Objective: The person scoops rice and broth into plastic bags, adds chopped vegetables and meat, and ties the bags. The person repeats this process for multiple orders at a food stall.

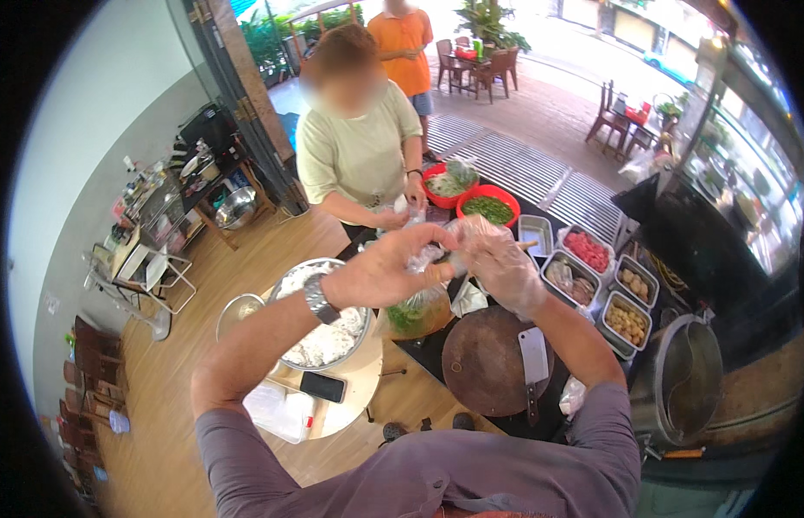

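Note:
My left hand (pixel 395 265), bare with a metal watch (pixel 321 298) at the wrist, curls its thumb and fingers around the gathered neck of a clear plastic bag (pixel 418 307). Chopped greens show in the hanging bag, along with what looks like light brown liquid. My right hand (pixel 496 265) wears a thin clear plastic glove and pinches at the top of the bag beside my left fingertips. Its exact grip is partly hidden by the glove. Below my right hand is a round wooden chopping board (pixel 480 362) with a cleaver (pixel 535 356) lying on it.
A large bowl of white noodles (pixel 331 340) and a phone (pixel 323 386) rest on the round table (pixel 356 414). Trays of raw meat (pixel 586 251) and meatballs (pixel 627 320) stand by a steel pot (pixel 687 382). Opposite, a co-worker (pixel 356 149) handles plastic near red baskets of greens (pixel 487 208).

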{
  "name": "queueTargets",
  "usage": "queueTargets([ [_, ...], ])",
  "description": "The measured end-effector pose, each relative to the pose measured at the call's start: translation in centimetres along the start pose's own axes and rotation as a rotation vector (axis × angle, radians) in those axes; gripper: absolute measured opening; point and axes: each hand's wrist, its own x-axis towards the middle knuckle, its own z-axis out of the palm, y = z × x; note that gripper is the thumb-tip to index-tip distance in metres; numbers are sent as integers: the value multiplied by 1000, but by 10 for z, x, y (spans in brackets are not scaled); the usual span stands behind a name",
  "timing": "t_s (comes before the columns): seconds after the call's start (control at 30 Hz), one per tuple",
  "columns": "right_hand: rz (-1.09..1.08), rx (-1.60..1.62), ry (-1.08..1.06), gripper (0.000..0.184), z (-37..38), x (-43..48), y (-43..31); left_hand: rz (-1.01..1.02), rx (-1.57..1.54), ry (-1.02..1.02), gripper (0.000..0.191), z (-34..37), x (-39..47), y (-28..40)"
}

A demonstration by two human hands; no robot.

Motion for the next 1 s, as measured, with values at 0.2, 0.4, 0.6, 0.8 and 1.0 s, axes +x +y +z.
queueTargets([
  [0.2, 474, 1062, -76, 4, -12, -16, -29, -291, -311, 57, 60, 21, -7, -27],
  [0.4, 414, 743, -77, 14, -25, -23, -6, -287, -464, 138, 73, 43, 13, -42],
  [0.6, 784, 837, -227, 34, -32, -45, -6, -294, -544, 86, 91, 74, 21, -62],
  [0.8, 851, 932, -350, 42, -26, -40, 13, -369, -479, 41, 105, 80, 31, -65],
  [1.0, 637, 411, -555, 21, -30, -45, 38, -455, -671, -3, 81, 95, 27, -72],
])
